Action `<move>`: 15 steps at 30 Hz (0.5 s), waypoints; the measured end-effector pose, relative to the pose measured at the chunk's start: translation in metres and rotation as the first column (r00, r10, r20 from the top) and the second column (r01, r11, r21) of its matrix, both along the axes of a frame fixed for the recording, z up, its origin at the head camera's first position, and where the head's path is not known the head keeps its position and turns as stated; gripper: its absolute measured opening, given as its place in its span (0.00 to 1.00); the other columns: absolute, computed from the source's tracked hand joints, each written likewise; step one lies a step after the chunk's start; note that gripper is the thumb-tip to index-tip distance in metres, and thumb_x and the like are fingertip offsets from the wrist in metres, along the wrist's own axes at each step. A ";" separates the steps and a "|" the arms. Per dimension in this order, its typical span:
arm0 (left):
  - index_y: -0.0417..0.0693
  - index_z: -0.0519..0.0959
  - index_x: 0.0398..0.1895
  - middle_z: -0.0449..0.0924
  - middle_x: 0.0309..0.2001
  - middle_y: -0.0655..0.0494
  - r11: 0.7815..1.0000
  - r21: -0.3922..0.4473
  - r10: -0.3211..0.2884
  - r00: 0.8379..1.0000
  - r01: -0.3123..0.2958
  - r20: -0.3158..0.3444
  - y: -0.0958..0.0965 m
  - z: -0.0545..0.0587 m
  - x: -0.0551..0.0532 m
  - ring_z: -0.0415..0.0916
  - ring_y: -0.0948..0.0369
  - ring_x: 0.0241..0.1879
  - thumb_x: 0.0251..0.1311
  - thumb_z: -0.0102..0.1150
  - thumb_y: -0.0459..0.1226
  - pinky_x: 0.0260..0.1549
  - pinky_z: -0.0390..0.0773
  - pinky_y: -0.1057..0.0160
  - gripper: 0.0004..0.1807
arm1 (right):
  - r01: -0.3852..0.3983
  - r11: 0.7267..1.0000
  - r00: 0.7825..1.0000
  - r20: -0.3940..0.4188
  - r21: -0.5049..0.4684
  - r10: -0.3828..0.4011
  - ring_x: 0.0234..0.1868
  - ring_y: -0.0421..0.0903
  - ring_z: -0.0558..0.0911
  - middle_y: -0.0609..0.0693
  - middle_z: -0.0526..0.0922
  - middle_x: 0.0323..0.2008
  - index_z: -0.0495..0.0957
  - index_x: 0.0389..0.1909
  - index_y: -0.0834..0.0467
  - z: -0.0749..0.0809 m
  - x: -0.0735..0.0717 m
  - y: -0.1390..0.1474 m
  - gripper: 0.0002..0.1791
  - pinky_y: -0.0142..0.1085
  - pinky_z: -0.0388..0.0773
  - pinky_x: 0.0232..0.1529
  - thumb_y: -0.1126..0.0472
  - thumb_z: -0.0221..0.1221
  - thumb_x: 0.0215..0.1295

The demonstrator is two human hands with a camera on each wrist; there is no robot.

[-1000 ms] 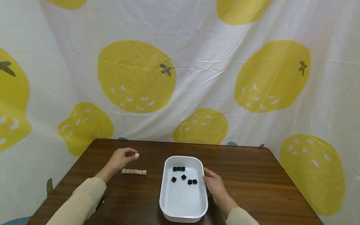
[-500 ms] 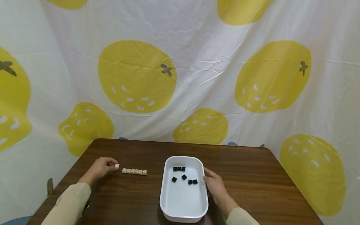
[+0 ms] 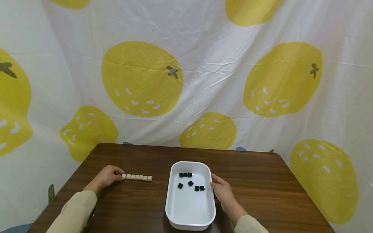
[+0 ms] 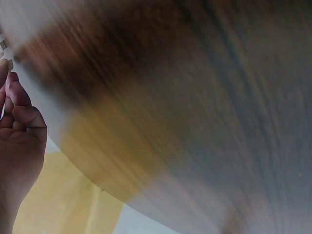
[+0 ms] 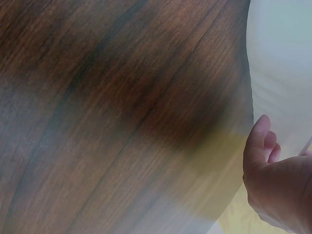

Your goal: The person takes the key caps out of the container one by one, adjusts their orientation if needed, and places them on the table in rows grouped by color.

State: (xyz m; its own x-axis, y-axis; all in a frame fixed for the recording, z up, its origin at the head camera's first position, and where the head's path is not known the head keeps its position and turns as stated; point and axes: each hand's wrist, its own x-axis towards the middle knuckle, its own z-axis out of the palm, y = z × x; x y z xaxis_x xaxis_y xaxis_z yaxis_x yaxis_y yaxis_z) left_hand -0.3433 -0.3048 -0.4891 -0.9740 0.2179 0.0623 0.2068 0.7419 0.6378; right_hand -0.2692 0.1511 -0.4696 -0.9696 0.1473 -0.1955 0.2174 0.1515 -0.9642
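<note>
While the right hand point(image 3: 223, 192) holds the tray point(image 3: 190, 207) by its right side, thumb up at the rim, fingers against the outside, all the fine work is over at the left hand point(image 3: 107, 175). Thumb and fingertip pinch the end cube point(image 3: 123, 176), and what a spot it's in: at the left end of the cream row point(image 3: 137, 177), seventh in line! Touching its neighbour or a hair apart? Can't tell from here.

This looks like a placing job, so a gentle touch should pay: cube flat on the table point(image 3: 262, 181), face square with the others, then a light nudge rightward. Too much shove and the whole line could buckle. For the release, parting the fingers straight and drawing back leftward ought to keep the cube from twisting.

Across to the tray, well apart to the right of the row: seven black cubes point(image 3: 185, 174) inside, three abreast at the far end, two lone ones askew, a pair toward the right wall. The lemon cloth point(image 3: 209, 97) hangs behind. The main obstacle, it seems, is that close neighbour; marks on the cream faces are too small to read.
</note>
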 end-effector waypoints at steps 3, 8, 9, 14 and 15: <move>0.35 0.84 0.39 0.81 0.33 0.52 1.000 -0.001 -0.011 1.000 0.011 -0.012 0.002 -0.001 -0.001 0.72 0.59 0.33 0.58 0.66 0.29 0.35 0.74 0.57 0.07 | -0.001 1.000 1.000 -0.008 0.002 0.001 0.45 0.57 0.82 0.69 0.74 0.59 0.67 0.69 0.62 0.000 0.000 0.000 0.26 0.49 0.81 0.35 0.63 0.51 0.72; 0.34 0.84 0.40 0.80 0.33 0.52 1.000 -0.009 -0.013 1.000 0.013 -0.020 0.003 -0.002 -0.002 0.73 0.58 0.34 0.57 0.66 0.29 0.36 0.74 0.56 0.08 | 0.002 1.000 1.000 -0.009 -0.006 -0.002 0.45 0.57 0.82 0.69 0.75 0.58 0.68 0.69 0.62 -0.001 0.000 0.000 0.26 0.50 0.81 0.35 0.63 0.51 0.72; 0.34 0.84 0.40 0.80 0.33 0.53 1.000 -0.005 -0.007 1.000 0.006 -0.012 0.004 -0.002 -0.002 0.73 0.58 0.35 0.57 0.66 0.29 0.37 0.74 0.56 0.09 | 0.005 1.000 1.000 -0.007 -0.006 -0.005 0.45 0.57 0.82 0.69 0.75 0.58 0.68 0.69 0.62 -0.001 0.000 0.000 0.25 0.49 0.81 0.35 0.63 0.51 0.72; 0.33 0.82 0.45 0.78 0.32 0.54 1.000 0.002 0.016 1.000 -0.016 0.017 0.005 0.000 0.000 0.72 0.58 0.34 0.57 0.66 0.29 0.34 0.74 0.57 0.13 | 0.008 1.000 1.000 -0.006 -0.007 -0.008 0.44 0.56 0.82 0.69 0.75 0.57 0.68 0.69 0.62 -0.001 -0.001 0.000 0.25 0.49 0.81 0.35 0.63 0.51 0.72; 0.32 0.81 0.47 0.78 0.32 0.53 1.000 0.002 0.024 1.000 -0.024 0.017 0.005 0.001 0.000 0.72 0.58 0.34 0.57 0.65 0.28 0.34 0.73 0.57 0.14 | 0.004 1.000 1.000 -0.009 -0.007 -0.004 0.44 0.56 0.82 0.69 0.75 0.57 0.68 0.69 0.62 -0.001 0.000 0.000 0.25 0.49 0.81 0.35 0.63 0.51 0.72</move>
